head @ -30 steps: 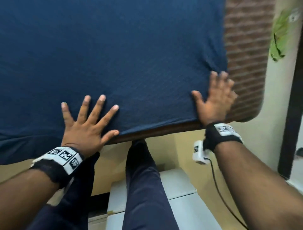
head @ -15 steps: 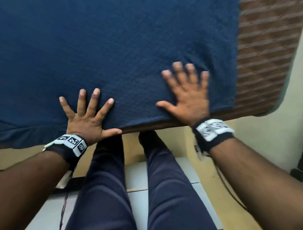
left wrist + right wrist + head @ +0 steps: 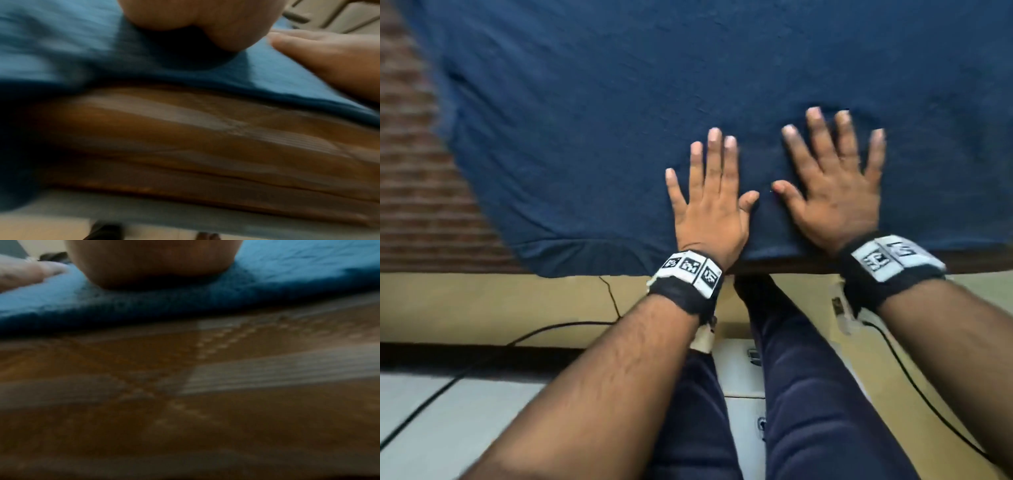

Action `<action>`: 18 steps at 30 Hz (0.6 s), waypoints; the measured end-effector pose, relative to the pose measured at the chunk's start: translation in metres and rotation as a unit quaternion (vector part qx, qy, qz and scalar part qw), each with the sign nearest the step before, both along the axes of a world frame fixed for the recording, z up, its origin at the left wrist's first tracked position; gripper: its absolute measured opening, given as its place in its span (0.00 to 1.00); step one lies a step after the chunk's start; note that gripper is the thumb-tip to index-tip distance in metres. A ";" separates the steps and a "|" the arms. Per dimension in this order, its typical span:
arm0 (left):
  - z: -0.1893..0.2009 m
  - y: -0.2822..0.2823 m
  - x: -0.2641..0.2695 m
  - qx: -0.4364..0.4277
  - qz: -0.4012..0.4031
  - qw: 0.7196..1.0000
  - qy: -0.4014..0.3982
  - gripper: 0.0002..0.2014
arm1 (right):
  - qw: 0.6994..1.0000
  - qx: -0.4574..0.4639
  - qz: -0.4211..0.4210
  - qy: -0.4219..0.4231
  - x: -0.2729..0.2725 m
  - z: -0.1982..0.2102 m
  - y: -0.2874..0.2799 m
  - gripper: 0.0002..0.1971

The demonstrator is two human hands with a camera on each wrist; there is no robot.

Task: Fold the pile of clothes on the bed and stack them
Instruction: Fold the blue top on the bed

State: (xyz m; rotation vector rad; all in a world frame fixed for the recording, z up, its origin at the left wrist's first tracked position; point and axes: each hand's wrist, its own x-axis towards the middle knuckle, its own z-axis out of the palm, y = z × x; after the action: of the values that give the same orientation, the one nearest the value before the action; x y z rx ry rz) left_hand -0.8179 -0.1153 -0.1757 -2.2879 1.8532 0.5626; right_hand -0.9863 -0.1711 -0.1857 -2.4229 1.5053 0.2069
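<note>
A dark blue garment lies spread flat over the bed, its hem along the near edge. My left hand presses flat on it near the hem, fingers straight and spread. My right hand lies flat beside it, thumbs almost meeting. In the left wrist view the heel of my left palm rests on the blue cloth, with the right hand's thumb alongside. In the right wrist view my right palm rests on the cloth, and a finger of the left hand shows at the left.
A brown striped bedsheet shows left of the garment and on the mattress side. Below the bed edge are my legs in dark trousers, a yellowish bed base, black cables and pale floor tiles.
Both hands slid together along the garment's near edge: the left moved right, the right moved left, and they now lie side by side. The view shifted left, showing the bedsheet at the left.
</note>
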 end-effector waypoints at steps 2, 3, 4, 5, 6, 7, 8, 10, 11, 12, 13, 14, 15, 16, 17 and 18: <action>-0.001 0.019 0.051 0.028 0.098 0.995 -0.018 0.42 | 1.000 0.001 -0.017 0.001 -0.008 -0.004 0.002 0.37; -0.001 0.033 0.087 0.042 0.143 0.988 -0.035 0.45 | 1.000 0.002 -0.014 0.002 -0.014 -0.004 0.002 0.38; 0.000 0.049 0.125 0.063 0.184 0.980 -0.043 0.49 | 1.000 0.007 -0.007 0.006 -0.021 -0.002 0.003 0.39; 0.000 0.067 0.167 0.073 0.224 0.971 -0.046 0.51 | 1.000 0.013 -0.005 0.012 -0.022 -0.001 0.004 0.39; 0.001 0.084 0.207 0.074 0.263 0.961 -0.043 0.51 | 1.000 0.017 -0.006 0.017 -0.020 0.000 0.006 0.40; 0.006 0.096 0.244 0.068 0.303 0.950 -0.040 0.50 | 1.000 0.022 -0.008 0.021 -0.017 0.000 0.006 0.41; 0.010 0.104 0.271 0.061 0.335 0.939 -0.043 0.49 | 0.999 0.032 -0.010 0.026 -0.014 0.001 0.005 0.41; 0.018 0.101 0.293 0.042 0.339 0.937 -0.076 0.46 | 0.998 0.046 -0.021 0.039 -0.010 0.006 0.005 0.42; 0.022 0.091 0.290 0.023 0.304 0.949 -0.083 0.45 | 0.997 0.054 -0.030 0.045 -0.007 0.009 0.007 0.43; 0.024 0.077 0.279 -0.004 0.247 0.966 -0.080 0.43 | 0.997 0.061 -0.036 0.044 -0.001 0.012 0.006 0.45; 0.023 0.060 0.264 -0.030 0.175 0.982 -0.065 0.41 | 0.997 0.062 -0.034 0.038 0.009 0.014 0.003 0.46; 0.018 0.042 0.245 -0.050 0.099 0.993 -0.043 0.39 | 0.998 0.056 -0.024 0.027 0.022 0.016 0.000 0.46; 0.014 0.023 0.225 -0.064 0.030 0.997 -0.023 0.38 | 0.999 0.043 -0.008 0.014 0.040 0.018 -0.006 0.45; 0.010 0.005 0.206 -0.067 -0.023 0.997 -0.010 0.37 | 1.000 0.029 0.008 0.002 0.060 0.018 -0.012 0.43; 0.006 -0.012 0.191 -0.057 -0.055 0.997 -0.004 0.37 | 1.000 0.017 0.019 -0.008 0.080 0.018 -0.021 0.42; 0.002 -0.028 0.181 -0.039 -0.064 0.997 0.001 0.38 | 0.999 0.004 0.028 -0.017 0.100 0.015 -0.032 0.42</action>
State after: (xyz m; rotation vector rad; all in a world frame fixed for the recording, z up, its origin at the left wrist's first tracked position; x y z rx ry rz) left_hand -0.6366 -0.1428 -0.1733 -2.1967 2.0390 0.4823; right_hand -0.8865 -0.2029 -0.1705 -2.4516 1.4211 0.1831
